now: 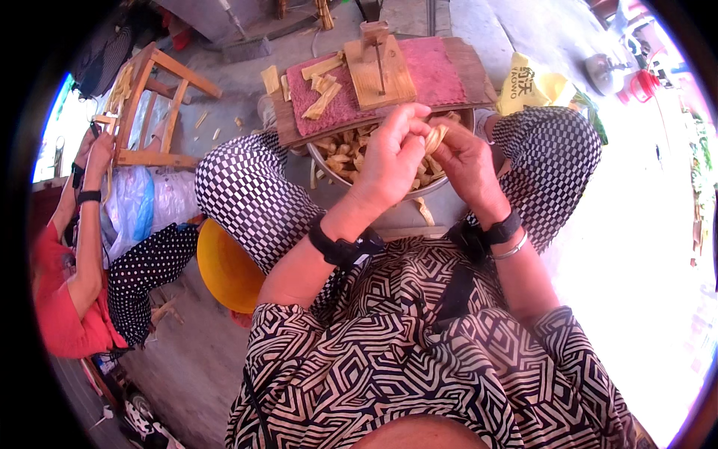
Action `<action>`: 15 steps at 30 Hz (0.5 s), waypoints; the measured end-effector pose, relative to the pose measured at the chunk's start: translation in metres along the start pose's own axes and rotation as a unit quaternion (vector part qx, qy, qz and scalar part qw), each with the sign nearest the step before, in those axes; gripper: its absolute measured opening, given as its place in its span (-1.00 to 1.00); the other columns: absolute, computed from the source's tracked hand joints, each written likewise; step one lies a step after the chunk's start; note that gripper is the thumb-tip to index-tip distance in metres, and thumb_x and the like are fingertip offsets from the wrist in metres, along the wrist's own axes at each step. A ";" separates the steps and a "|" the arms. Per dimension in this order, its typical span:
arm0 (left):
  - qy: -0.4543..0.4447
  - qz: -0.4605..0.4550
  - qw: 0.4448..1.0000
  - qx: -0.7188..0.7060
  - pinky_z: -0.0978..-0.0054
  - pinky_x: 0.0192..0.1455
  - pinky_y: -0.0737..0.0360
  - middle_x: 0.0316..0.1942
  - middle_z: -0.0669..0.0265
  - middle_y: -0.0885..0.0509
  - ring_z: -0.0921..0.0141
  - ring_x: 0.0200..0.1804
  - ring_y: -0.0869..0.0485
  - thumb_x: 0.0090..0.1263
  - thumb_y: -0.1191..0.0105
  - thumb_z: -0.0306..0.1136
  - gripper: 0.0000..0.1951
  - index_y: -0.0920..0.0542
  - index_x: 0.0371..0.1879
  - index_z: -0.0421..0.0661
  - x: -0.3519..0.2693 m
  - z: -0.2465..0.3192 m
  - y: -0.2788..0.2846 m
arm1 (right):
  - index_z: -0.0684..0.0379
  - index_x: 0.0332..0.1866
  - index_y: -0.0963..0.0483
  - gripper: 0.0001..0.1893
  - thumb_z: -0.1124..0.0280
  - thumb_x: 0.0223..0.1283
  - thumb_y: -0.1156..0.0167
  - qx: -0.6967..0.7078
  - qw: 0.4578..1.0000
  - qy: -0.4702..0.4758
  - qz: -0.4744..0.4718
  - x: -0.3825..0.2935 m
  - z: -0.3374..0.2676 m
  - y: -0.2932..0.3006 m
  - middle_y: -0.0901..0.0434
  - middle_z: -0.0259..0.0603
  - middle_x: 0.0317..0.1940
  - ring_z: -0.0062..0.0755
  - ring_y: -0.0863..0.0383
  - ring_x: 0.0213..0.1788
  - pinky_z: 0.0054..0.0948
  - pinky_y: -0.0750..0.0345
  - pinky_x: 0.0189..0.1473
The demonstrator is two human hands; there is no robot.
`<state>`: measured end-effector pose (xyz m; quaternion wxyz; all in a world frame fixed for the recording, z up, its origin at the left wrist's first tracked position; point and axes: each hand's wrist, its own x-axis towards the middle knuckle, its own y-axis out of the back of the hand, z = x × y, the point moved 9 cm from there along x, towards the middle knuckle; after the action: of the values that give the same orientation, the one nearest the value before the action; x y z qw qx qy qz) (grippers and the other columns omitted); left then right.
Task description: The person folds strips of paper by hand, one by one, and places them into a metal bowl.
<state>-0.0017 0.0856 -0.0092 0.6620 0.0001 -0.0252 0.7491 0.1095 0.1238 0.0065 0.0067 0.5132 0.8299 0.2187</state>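
Both hands meet over a round metal basin (331,175) that stands between the person's knees. My left hand (395,149) and my right hand (464,160) pinch a folded, pale yellow strip of dried plant material (435,139) between thumbs and fingers. Part of the strip is hidden by the fingers. Many knotted or folded pieces of the same material (343,157) fill the basin below. Across its far rim lies a wooden board (470,73) covered partly by a pink cloth (429,62). On the cloth are a wooden block with a metal rod (370,84) and several loose strips (324,100).
At the left, a person in a red top (78,303) works at an upturned wooden stool (154,106) with strips on it. A yellow bowl (224,275) is beside the left knee. Beyond the right knee lies a yellow bag (521,84); a broom (247,49) is at the back.
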 end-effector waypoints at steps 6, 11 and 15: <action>-0.077 -0.014 0.995 0.069 0.68 -0.08 -0.45 -0.24 0.43 -0.48 0.62 -0.19 -0.47 0.42 0.08 -0.56 -0.74 -0.41 0.07 -0.20 0.000 0.009 -0.007 | 0.33 -0.19 -0.59 -0.84 0.48 0.20 -0.23 0.156 0.970 -0.189 -0.005 -0.007 0.024 -0.013 -0.64 -0.33 -0.24 -0.61 -0.56 -0.22 -0.54 -0.52 -0.13; 0.014 -0.007 0.998 0.063 0.64 -0.14 -0.47 -0.27 0.42 -0.44 0.61 -0.22 -0.46 0.42 0.07 -0.53 -0.79 -0.44 0.00 -0.23 0.006 -0.003 -0.001 | 0.37 -0.29 -0.56 -0.85 0.68 -0.05 -0.20 -0.124 0.983 0.127 0.049 0.004 -0.027 -0.008 -0.56 -0.07 -0.16 -0.11 -0.56 -0.18 -0.33 -0.52 -0.13; 0.023 -0.015 0.991 0.127 0.62 -0.19 -0.48 -0.28 0.37 -0.52 0.59 -0.26 -0.46 0.35 0.11 -0.58 -0.80 -0.47 -0.08 -0.27 0.010 -0.008 0.006 | 0.36 -0.37 -0.54 -0.87 0.70 -0.11 -0.19 -0.123 0.981 0.144 0.029 -0.001 -0.035 -0.009 -0.52 -0.05 -0.12 -0.05 -0.53 -0.14 -0.30 -0.50 -0.11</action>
<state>-0.0082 0.0948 -0.0167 0.6681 0.0674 0.0859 0.7360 0.0943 0.1070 0.0345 -0.0564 0.4955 0.7737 0.3906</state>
